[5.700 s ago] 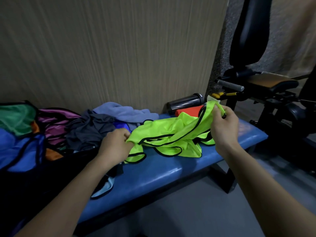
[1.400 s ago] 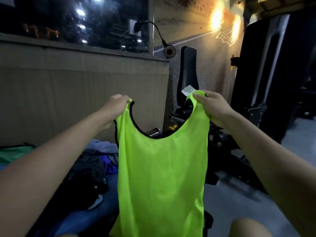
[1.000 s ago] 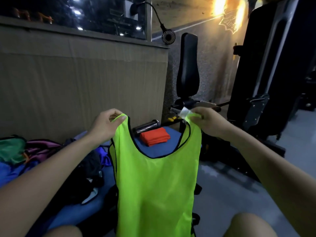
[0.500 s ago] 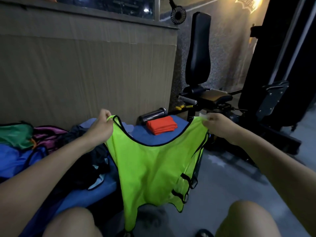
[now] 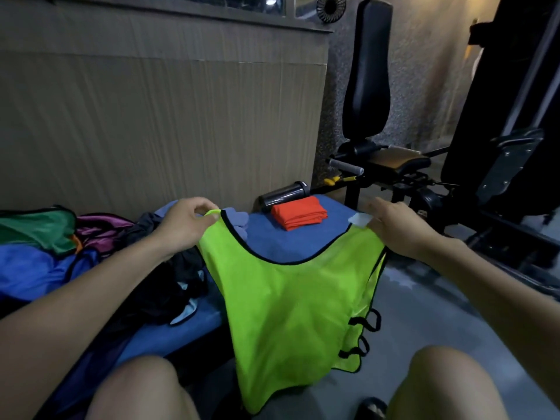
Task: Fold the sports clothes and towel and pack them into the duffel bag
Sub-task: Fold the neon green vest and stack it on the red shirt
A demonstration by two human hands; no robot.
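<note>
The neon-yellow bib (image 5: 291, 298) hangs spread between two hands in front of the blue bench (image 5: 303, 241), its scooped black-edged neckline sagging level with the bench top; the lower hem drops between the person's bare knees and its very tip is lost in shadow near the floor. The left hand (image 5: 185, 225) pinches the bib's left shoulder strap between thumb and curled fingers, over the bench's near edge; the right hand (image 5: 397, 228) holds the right strap just off the bench's right end, its fingers bent over the cloth beside a white label (image 5: 360, 219), though the grip itself is partly hidden behind the back of the hand. Black loops on the bib's right side dangle below the bench level; what they fasten to is hard to make out.

On the bench, behind the neckline, lies a folded orange garment (image 5: 298, 213); a dark bottle (image 5: 285, 194) lies on its side just behind that, against the wall. To the bench's left end sits a heap of dark clothing (image 5: 169, 286), its pieces indistinguishable; further left are blue, green and purple fabrics (image 5: 45, 237), cut off by the frame edge, and whether any of them is the duffel bag cannot be told. A black exercise machine (image 5: 369, 95) stands beyond the bench's right end.
</note>
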